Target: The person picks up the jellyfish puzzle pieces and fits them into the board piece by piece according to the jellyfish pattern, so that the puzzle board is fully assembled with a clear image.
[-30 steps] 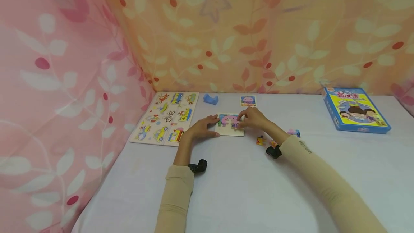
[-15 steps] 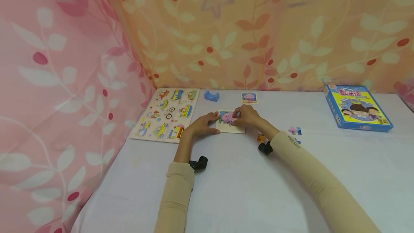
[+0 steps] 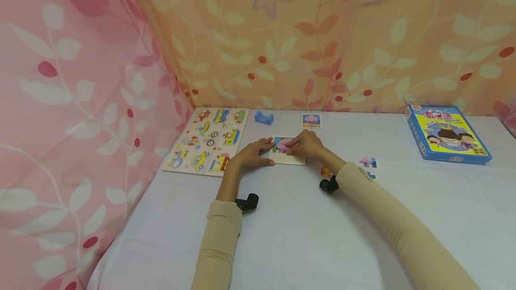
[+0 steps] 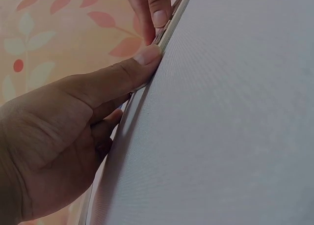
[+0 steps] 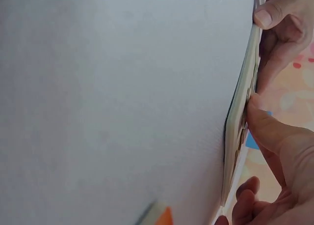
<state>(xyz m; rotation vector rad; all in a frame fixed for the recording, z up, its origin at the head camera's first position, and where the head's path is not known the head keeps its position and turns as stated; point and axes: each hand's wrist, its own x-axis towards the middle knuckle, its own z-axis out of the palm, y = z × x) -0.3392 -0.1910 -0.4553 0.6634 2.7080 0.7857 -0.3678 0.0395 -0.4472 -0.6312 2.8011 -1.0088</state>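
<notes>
A small wooden jigsaw board (image 3: 285,160) lies flat on the white table, its upper part filled with a pink cartoon picture and its near strip bare. My left hand (image 3: 253,154) holds the board's left side, thumb at the near corner and index finger at the far one. In the left wrist view the left thumb (image 4: 147,55) lies along the board's edge. My right hand (image 3: 309,145) bends over the picture's right half, thumb and index finger pinching a jigsaw piece mostly hidden beneath them. The right thumb (image 5: 256,109) touches the board's top in the right wrist view.
Loose jigsaw pieces (image 3: 365,162) lie right of the board, some partly behind my right wrist. A square picture card (image 3: 311,121) and a blue plastic block (image 3: 264,117) stand farther back. A vehicle peg puzzle (image 3: 193,171) lies left, a blue-yellow box (image 3: 449,134) right.
My right hand has moved left over the board from its right edge, its fingers now lower over the picture. The left hand stays at the board's left side. The head view has shifted slightly.
</notes>
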